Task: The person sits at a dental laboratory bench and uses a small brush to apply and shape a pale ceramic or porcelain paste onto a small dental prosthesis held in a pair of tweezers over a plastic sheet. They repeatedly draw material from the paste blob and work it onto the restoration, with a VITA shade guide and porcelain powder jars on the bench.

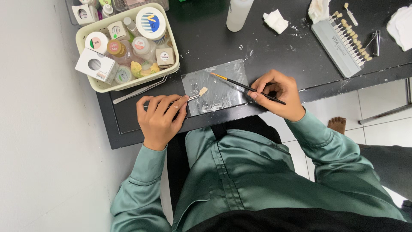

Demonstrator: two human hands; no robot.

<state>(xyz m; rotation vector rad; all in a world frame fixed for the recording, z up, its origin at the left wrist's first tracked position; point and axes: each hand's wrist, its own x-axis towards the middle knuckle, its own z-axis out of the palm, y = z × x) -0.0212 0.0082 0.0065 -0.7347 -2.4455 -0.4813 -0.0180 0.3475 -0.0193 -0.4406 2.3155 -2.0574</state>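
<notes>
1. Your left hand (161, 120) pinches a metal holder (192, 98) carrying a small tooth piece (203, 91) over the clear sheet (216, 87).
2. Your right hand (277, 94) grips a thin brush (246, 87), tip near the tooth piece.

Both hands forward, fingers pinched.
Left hand (161, 120) curls in a closed grip; right hand (277, 95) pinches likewise, wrists bent inward.

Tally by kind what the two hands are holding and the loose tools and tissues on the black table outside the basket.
Brushes: 1
Tweezers: 3
Crumpled tissues: 3
Total: 7
</notes>
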